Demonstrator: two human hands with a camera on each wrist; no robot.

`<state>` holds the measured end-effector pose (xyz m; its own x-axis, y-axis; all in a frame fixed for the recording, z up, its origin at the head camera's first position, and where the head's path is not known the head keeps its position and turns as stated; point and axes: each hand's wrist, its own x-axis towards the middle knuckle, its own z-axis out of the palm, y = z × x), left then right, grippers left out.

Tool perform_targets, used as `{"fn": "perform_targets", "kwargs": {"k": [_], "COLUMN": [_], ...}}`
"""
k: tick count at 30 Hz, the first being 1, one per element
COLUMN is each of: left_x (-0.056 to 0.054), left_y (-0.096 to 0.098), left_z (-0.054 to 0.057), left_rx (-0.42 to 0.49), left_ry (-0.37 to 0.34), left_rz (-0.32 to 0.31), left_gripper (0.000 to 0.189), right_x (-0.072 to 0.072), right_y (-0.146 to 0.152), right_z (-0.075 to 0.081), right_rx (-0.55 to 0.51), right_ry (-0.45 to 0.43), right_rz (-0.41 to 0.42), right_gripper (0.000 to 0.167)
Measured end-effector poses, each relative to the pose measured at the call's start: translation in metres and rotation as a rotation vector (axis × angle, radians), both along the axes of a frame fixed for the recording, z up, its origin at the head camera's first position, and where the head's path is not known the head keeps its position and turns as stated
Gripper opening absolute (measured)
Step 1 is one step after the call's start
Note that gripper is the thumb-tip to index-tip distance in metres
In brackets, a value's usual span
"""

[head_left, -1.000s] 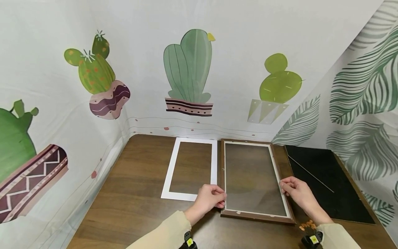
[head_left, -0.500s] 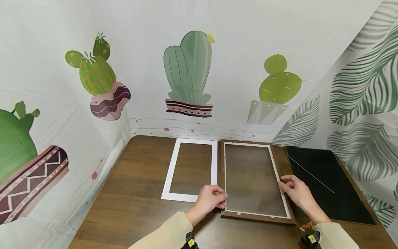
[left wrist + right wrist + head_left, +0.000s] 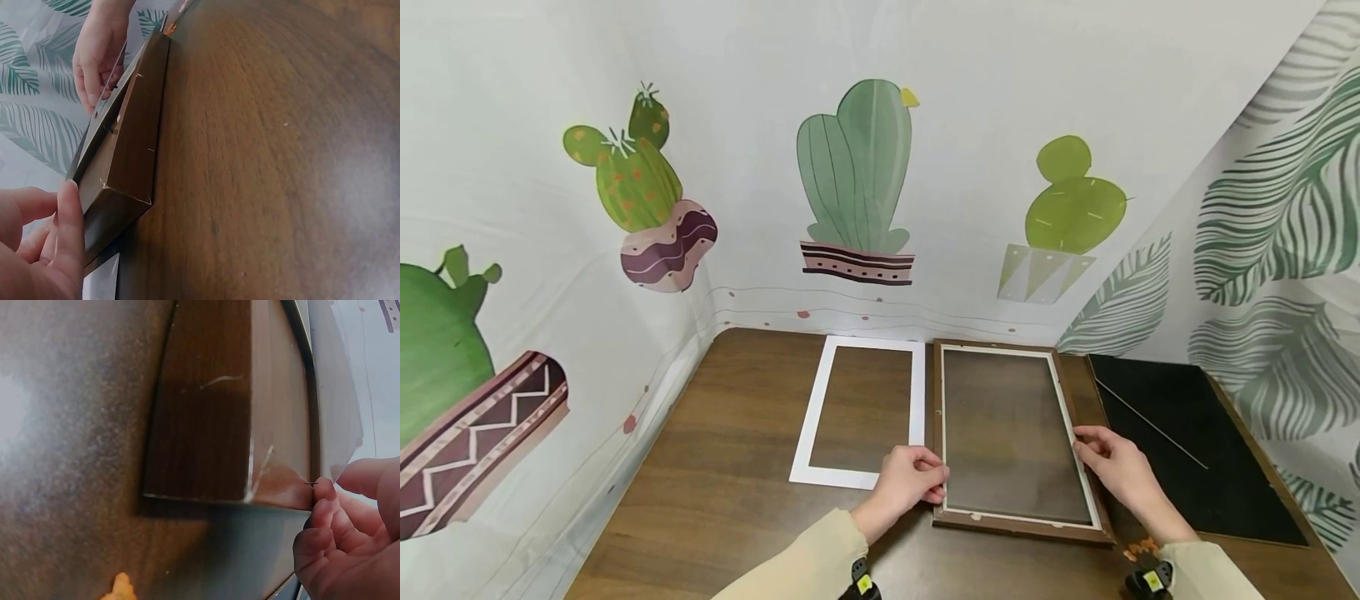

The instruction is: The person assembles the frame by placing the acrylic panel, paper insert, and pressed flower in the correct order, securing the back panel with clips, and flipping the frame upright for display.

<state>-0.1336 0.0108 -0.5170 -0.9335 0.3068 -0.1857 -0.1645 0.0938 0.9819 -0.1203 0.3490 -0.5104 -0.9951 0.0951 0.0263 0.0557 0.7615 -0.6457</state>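
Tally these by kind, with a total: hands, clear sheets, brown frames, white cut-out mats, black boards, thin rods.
Hands (left hand, right hand): 2
Clear sheet: 1
Brown frame: 1
White cut-out mat: 1
Black board: 1
Thin rod: 1
Total: 7

Under the hands point(image 3: 908, 479) point(image 3: 1126, 477) I see a brown wood-grain worktop point(image 3: 715, 467) catching pale glare point(image 3: 362, 194); beyond them, a white wall covering point(image 3: 970, 100) with printed cacti point(image 3: 853, 179); to their right, leaf-patterned sheeting point(image 3: 1255, 250).

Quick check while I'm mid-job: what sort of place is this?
Most likely an indoor corner set up for tabletop work: a wood-grain table stands against a cactus-printed wall covering, and a brown frame and a white card border lie on the table.
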Motion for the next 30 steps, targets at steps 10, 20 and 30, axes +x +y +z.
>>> {"fn": "perform_targets", "kwargs": {"k": [10, 20, 30], "left_x": [-0.0001, -0.0009, -0.0029], "left_y": [-0.0018, -0.0034, -0.0012], "left_z": [-0.0035, -0.0089, -0.0098], "left_rx": [-0.129, -0.121, -0.190], "left_ry": [0.133, 0.145, 0.147], "left_rz": [-0.007, 0.004, 0.016], "left_gripper": [0.007, 0.021, 0.036], "right_x": [0.0013, 0.0011, 0.0041], "right_y": [-0.0005, 0.0003, 0.0013], "right_z": [0.0009, -0.0021, -0.0037], "right_rx": [-0.017, -0.013, -0.020], "right_ry": [-0.014, -0.025, 0.003], "right_rz": [-0.003, -0.008, -0.020], "right_gripper": [0.036, 0.037, 0.031]}}
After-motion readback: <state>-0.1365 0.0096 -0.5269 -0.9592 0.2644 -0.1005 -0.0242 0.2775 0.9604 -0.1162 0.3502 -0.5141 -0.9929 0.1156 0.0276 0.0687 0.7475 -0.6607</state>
